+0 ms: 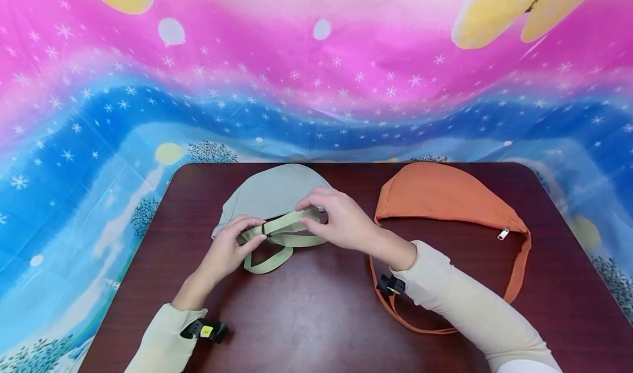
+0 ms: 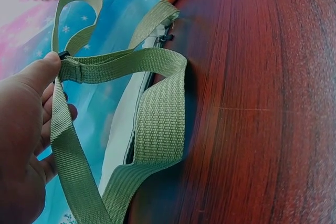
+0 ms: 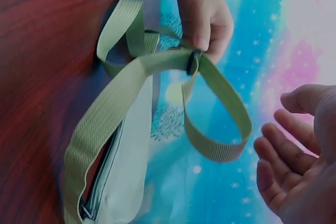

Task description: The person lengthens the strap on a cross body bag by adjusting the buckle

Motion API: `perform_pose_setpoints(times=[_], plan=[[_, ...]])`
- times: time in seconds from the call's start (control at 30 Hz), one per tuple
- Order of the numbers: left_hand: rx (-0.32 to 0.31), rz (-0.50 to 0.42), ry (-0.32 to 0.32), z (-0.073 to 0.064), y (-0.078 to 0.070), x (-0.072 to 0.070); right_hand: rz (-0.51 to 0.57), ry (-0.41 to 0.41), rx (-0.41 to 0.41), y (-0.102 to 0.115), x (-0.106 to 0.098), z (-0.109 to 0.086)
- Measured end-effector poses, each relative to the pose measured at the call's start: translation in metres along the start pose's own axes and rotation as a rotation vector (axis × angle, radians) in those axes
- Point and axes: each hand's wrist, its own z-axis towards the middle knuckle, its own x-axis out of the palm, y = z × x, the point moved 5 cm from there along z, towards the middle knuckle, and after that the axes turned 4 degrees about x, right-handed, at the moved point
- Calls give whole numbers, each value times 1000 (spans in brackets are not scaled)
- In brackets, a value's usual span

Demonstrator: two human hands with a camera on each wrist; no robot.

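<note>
A pale grey-green crescent bag (image 1: 274, 191) lies near the back left of the table, its light green webbing strap (image 1: 269, 263) in front of it. My left hand (image 1: 229, 252) pinches this strap at its black slider buckle (image 3: 191, 62) between thumb and fingers. Beyond the buckle, the webbing stands up in a loop (image 3: 218, 152). Close to that loop, my right hand (image 1: 346, 219) hovers with loosely bent, parted fingers. In the right wrist view, a gap shows between its fingers (image 3: 281, 148) and the webbing.
To the right lies an orange crescent bag (image 1: 435, 191) with a metal zip pull (image 1: 503, 234); its strap (image 1: 417, 328) curves toward the front under my right forearm. The dark wooden table (image 1: 306, 318) ends at a printed pink and blue backdrop (image 1: 296, 109).
</note>
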Motion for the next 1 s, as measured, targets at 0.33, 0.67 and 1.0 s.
perform_pose_setpoints(times=[0.33,0.67,1.0], plan=[[0,-6,-9,3,-2,-1,27,185,-45,14,29,-10],[4,-10,-4,1,-2,1,-89,291,71,-10,67,-20],[-6,-11,-3,1,-2,2,-93,309,120,-29,83,-22]])
